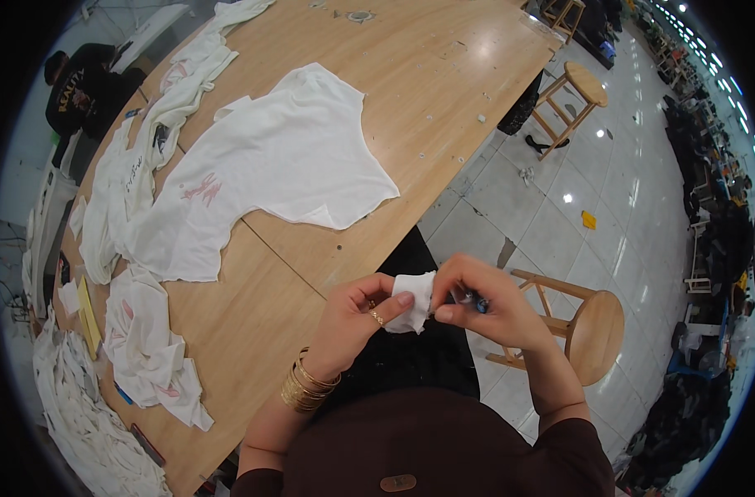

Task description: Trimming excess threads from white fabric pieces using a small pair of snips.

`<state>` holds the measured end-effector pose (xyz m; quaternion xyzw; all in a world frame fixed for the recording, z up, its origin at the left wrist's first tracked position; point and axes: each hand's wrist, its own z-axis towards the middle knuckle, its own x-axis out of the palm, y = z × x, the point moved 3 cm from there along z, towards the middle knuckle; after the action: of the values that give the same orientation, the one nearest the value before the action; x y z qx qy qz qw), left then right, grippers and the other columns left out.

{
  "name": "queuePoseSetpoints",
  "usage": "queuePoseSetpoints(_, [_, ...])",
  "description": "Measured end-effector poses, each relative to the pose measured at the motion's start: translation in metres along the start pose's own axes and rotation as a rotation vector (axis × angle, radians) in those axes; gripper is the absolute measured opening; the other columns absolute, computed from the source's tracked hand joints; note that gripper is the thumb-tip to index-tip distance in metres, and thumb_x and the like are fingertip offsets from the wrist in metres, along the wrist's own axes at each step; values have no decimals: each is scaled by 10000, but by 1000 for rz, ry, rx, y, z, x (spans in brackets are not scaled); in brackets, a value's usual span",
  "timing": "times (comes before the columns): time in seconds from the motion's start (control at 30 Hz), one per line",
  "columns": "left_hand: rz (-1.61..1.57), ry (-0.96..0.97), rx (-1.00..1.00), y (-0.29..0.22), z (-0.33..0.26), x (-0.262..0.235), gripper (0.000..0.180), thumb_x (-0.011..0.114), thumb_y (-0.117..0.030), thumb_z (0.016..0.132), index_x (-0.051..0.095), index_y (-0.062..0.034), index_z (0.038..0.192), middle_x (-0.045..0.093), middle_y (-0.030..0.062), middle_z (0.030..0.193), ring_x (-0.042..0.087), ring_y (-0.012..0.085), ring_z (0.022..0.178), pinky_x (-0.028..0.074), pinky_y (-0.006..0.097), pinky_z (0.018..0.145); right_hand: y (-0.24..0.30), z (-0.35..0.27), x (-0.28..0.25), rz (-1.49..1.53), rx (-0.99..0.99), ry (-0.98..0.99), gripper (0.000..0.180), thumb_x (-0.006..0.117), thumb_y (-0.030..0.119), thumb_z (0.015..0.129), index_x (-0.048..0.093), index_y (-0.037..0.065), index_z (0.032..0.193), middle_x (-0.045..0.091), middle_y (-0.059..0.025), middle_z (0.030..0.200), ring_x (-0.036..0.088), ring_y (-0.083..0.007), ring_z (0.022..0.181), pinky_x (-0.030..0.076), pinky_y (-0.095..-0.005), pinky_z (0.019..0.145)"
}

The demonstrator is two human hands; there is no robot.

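A small folded piece of white cloth (pixel 411 304) is held up in front of my body. My left hand (pixel 363 313) pinches it between thumb and fingers; rings and several gold bangles show on that hand and wrist. At the cloth's right edge my right hand (pixel 481 300) is closed, its thumb and fingertips together against the fabric. A small blue and metallic object (pixel 480 305) shows within its curled fingers, too hidden to name. Ahead, a white garment (pixel 290 157) with reddish marks lies spread on the wooden table (pixel 427 91).
More white garments (pixel 150 348) lie crumpled along the table's left side, with a heap (pixel 92 422) at lower left. A yellow strip (pixel 88 319) lies among them. Wooden stools (pixel 597 338) stand on the tiled floor to the right. A person in black (pixel 88 91) is at far left.
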<state>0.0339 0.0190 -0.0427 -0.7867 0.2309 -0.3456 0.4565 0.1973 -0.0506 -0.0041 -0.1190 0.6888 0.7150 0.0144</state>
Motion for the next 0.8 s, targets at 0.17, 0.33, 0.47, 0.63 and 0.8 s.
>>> queuePoseSetpoints(0.17, [-53, -99, 90, -6, -8, 1, 156, 611, -108, 866, 619, 23, 949, 629, 29, 847, 570, 66, 762, 469, 215, 697, 18, -5, -9, -662, -8, -299, 243, 676, 229, 781, 573, 90, 951, 598, -40, 838, 577, -194, 671, 443, -308, 539])
queuePoseSetpoints(0.33, [16, -121, 190, -16, -13, 6, 140, 613, -62, 856, 612, 49, 942, 623, 50, 875, 572, 81, 775, 483, 230, 701, 29, -6, -1, -917, -134, -272, 245, 688, 249, 749, 583, 112, 922, 574, 3, 776, 557, -168, 665, 432, -291, 547])
queuePoseSetpoints(0.47, [36, -132, 215, -19, -15, 6, 134, 614, -52, 853, 610, 57, 931, 619, 55, 880, 570, 84, 779, 488, 234, 702, 36, -5, 1, -1027, -169, -281, 249, 693, 270, 736, 583, 123, 905, 531, 16, 730, 541, -151, 660, 423, -271, 552])
queuePoseSetpoints(0.63, [46, -135, 238, -20, -16, 7, 126, 615, -55, 855, 612, 50, 924, 614, 49, 869, 566, 81, 787, 487, 232, 703, 38, -4, 1, -1046, -212, -300, 243, 694, 270, 733, 584, 129, 898, 518, 22, 719, 527, -140, 641, 403, -261, 532])
queuePoseSetpoints(0.8, [53, -140, 215, -21, -17, 6, 125, 614, -61, 857, 610, 47, 920, 615, 47, 869, 564, 78, 789, 486, 233, 707, 38, -3, 1, -1054, -237, -307, 242, 697, 267, 728, 585, 133, 895, 506, 24, 706, 516, -135, 628, 389, -260, 520])
